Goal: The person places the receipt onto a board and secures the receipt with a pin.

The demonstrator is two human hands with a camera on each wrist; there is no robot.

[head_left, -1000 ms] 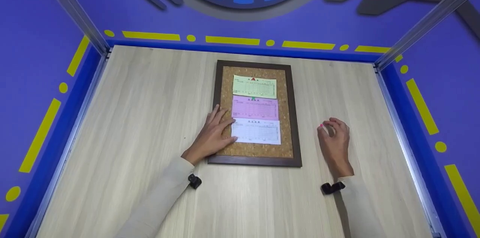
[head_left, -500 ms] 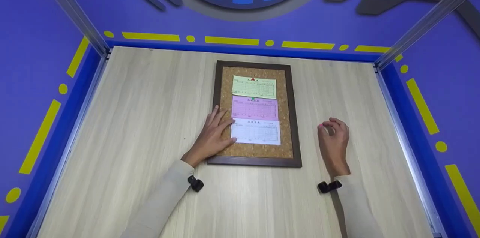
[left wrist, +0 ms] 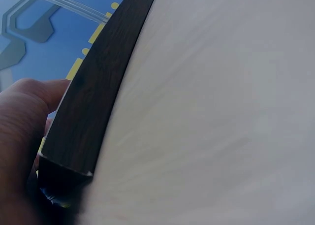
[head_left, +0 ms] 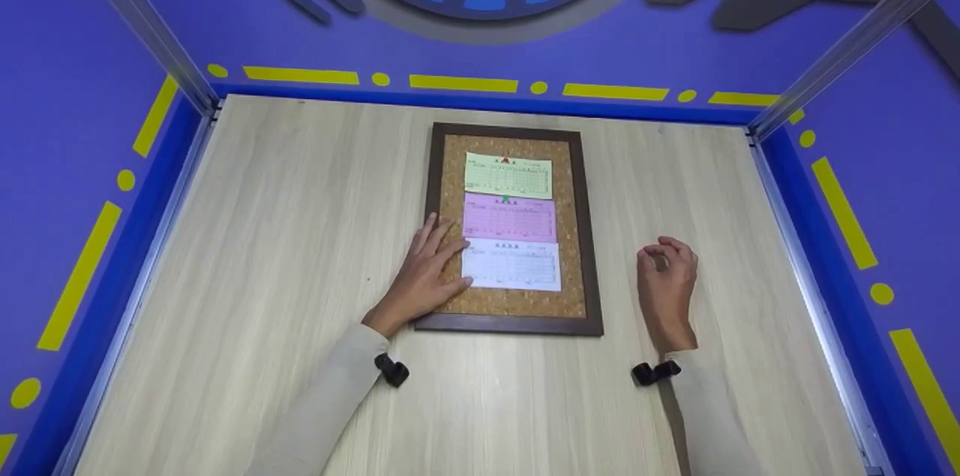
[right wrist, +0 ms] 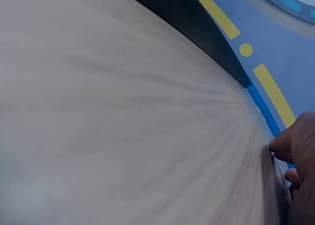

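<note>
Under the left hand (head_left: 424,270), whose straight fingers press flat, lies the white slip (head_left: 511,264), lowest on the cork board (head_left: 513,300), long axis across. The right hand (head_left: 667,281), curled fingers pinching something unclear, rests well right on the table (head_left: 285,236). Wrist views show only the frame's edge.

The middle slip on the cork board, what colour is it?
Pink; the middle slip shows best in the head view.
</note>
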